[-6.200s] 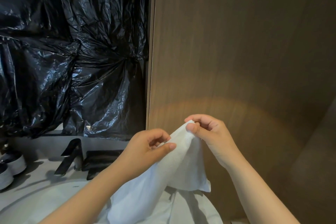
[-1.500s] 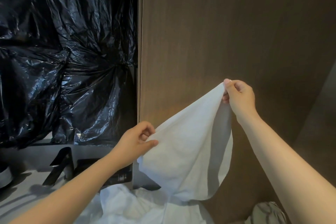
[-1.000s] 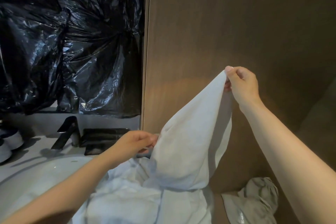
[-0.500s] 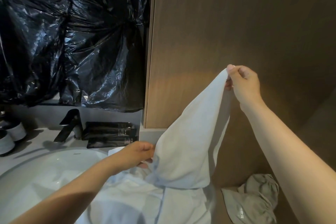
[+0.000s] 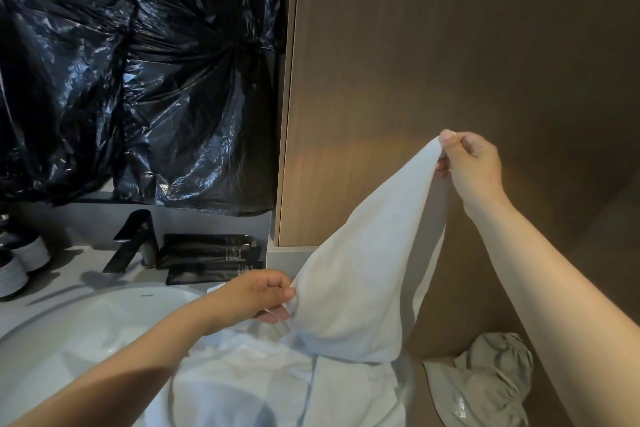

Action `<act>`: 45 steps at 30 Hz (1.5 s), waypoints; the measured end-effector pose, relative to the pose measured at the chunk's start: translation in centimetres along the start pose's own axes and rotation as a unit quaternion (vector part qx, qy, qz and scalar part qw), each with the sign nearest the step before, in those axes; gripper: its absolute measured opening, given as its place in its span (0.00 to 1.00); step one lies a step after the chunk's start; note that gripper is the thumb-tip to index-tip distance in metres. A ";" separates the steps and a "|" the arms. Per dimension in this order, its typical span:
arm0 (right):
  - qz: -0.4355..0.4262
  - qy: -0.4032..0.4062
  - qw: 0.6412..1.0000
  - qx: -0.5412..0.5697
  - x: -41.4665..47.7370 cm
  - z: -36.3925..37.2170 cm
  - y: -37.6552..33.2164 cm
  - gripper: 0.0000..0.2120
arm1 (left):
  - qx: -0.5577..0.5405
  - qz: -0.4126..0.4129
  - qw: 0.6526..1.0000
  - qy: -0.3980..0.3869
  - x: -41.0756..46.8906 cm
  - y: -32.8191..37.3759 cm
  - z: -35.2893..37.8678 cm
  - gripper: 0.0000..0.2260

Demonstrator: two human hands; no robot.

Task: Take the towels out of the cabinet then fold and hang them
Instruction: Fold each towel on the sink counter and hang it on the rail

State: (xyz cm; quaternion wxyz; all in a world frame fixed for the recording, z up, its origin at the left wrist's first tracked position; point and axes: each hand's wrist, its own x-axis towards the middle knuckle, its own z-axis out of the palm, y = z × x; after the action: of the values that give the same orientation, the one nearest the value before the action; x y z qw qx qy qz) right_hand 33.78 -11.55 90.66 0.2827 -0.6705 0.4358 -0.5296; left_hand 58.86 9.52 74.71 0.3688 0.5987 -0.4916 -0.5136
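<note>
A white towel (image 5: 360,274) hangs in the air in front of the brown wooden cabinet door (image 5: 433,62). My right hand (image 5: 472,166) pinches its top corner, raised at the right. My left hand (image 5: 258,295) grips the towel's left edge lower down, just above the sink. The cloth sags between the two hands. More white towel fabric (image 5: 277,381) lies bunched below, over the sink's right edge.
A white basin (image 5: 69,333) fills the lower left, with a black faucet (image 5: 133,239) and black sachets (image 5: 211,258) behind it. Crumpled black plastic (image 5: 138,73) covers the wall at the left. A grey cloth bag (image 5: 485,381) lies at the lower right. White cups (image 5: 20,260) stand at the far left.
My left hand slid down the towel's edge from mid-height to just above the sink. My right hand stayed raised with the corner. The view tilted downward.
</note>
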 end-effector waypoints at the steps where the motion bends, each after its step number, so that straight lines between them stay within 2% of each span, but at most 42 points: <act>1: 0.000 -0.002 1.000 0.000 -0.1 0.1 0.0 0.12 | 0.018 -0.012 1.000 -0.012 0.0 -0.1 -0.1 0.06; 4: -0.008 -0.011 1.000 -0.007 -0.3 0.5 0.0 0.12 | 0.158 0.006 0.987 0.003 -0.2 -0.3 -0.1 0.04; 6: -0.014 -0.016 1.000 -0.009 -0.3 0.7 0.1 0.13 | 0.307 0.035 0.949 0.058 -0.1 0.3 -0.4 0.06; 7: -0.013 -0.015 1.000 -0.009 -0.3 0.7 0.2 0.14 | 0.376 0.045 0.922 0.087 -0.1 0.9 -0.8 0.08; 9: -0.010 -0.012 1.000 -0.009 -0.2 0.5 0.1 0.13 | 0.520 0.059 0.843 0.126 -0.2 2.3 -1.8 0.11; 11: -0.003 -0.003 1.000 -0.001 -0.1 0.2 0.2 0.13 | 0.625 0.078 0.759 0.162 -0.6 3.8 -3.3 0.08; 12: 0.003 0.005 1.000 0.007 -0.1 -0.1 0.2 0.13 | 0.645 0.089 0.736 0.187 -0.9 4.6 -4.2 0.09; 14: 0.016 0.019 1.000 0.018 0.0 -0.5 0.2 0.13 | 0.636 0.104 0.726 0.239 -1.6 5.8 -5.8 0.11; 17: 0.027 0.030 0.999 0.016 -0.3 -0.5 0.4 0.14 | 0.528 0.117 0.785 0.303 -2.3 6.6 -6.3 0.08; 18: 0.026 0.029 0.999 0.015 -0.5 -0.4 0.4 0.14 | 0.507 0.103 0.799 0.306 -2.4 6.8 -6.0 0.11; 19: 0.025 0.026 0.999 0.015 -0.6 -0.2 0.4 0.14 | 0.522 0.079 0.794 0.300 -2.4 6.9 -5.6 0.13; 23: 0.014 0.017 1.000 0.018 -0.9 0.1 0.0 0.13 | 0.685 -0.003 0.661 0.306 -2.0 6.8 -3.9 0.10; 25: 0.009 0.017 1.000 0.019 -0.7 0.1 -0.3 0.13 | 0.702 -0.016 0.633 0.326 -1.8 7.1 -3.4 0.09; 27: 0.002 0.013 1.000 0.020 -0.7 0.1 -0.5 0.14 | 0.683 -0.039 0.646 0.339 -1.7 7.4 -3.2 0.07; 30: -0.007 0.011 1.000 0.015 -0.7 0.0 -0.5 0.15 | 0.621 -0.062 0.700 0.346 -1.6 7.5 -3.9 0.08; 33: -0.006 0.017 1.000 0.013 -0.8 -0.2 -0.4 0.16 | 0.553 -0.009 0.738 0.387 -1.5 6.7 -4.8 0.08; 36: -0.004 0.019 1.000 0.016 -0.8 -0.7 -0.5 0.16 | 0.430 0.074 0.795 0.421 -1.5 5.7 -5.3 0.05; 39: -0.009 0.029 0.999 0.018 -0.7 -1.2 -0.7 0.16 | 0.256 0.071 0.878 0.397 -1.2 5.7 -5.9 0.06; 41: -0.018 0.039 0.999 0.019 -0.5 -1.7 -1.1 0.15 | 0.104 0.064 0.917 0.380 -0.7 6.4 -6.3 0.07; 43: -0.034 0.043 0.998 0.033 -0.2 -2.4 -1.6 0.11 | -0.002 0.078 0.921 0.382 -0.2 8.1 -6.4 0.07; 45: -0.046 0.046 0.997 0.042 0.2 -3.1 -2.1 0.08 | -0.028 0.120 0.901 0.417 0.2 10.4 -6.8 0.06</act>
State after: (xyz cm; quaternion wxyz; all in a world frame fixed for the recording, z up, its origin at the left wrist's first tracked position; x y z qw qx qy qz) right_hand 31.40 -10.53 93.43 0.2655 -0.6523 0.3949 -0.5899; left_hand 63.31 6.35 85.81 0.6155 0.6838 -0.3469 -0.1824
